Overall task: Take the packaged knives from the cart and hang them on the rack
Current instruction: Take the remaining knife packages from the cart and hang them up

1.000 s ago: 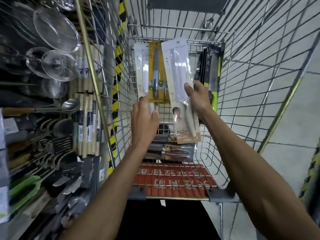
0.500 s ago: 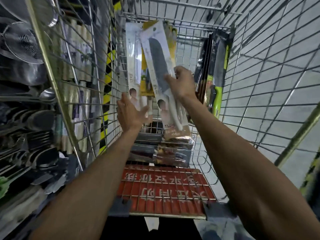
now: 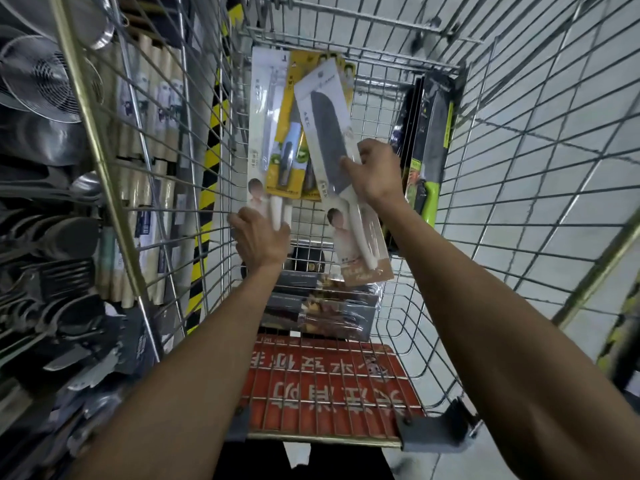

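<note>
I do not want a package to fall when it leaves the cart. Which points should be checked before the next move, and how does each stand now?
1. Right hand grips the wide-blade knife pack: ok.
2. Left hand holds the narrow white pack at its lower end: ok.
3. Wide-blade knife pack free of the yellow packs: cannot tell; it lies tilted across them.
4. Hanging holes undamaged: cannot tell.
5. Free hook on the rack: cannot tell.

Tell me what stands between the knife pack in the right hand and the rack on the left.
The cart's wire side wall stands between the knife pack held by the right hand and the rack; the left hand and another white pack also lie that way.
</note>
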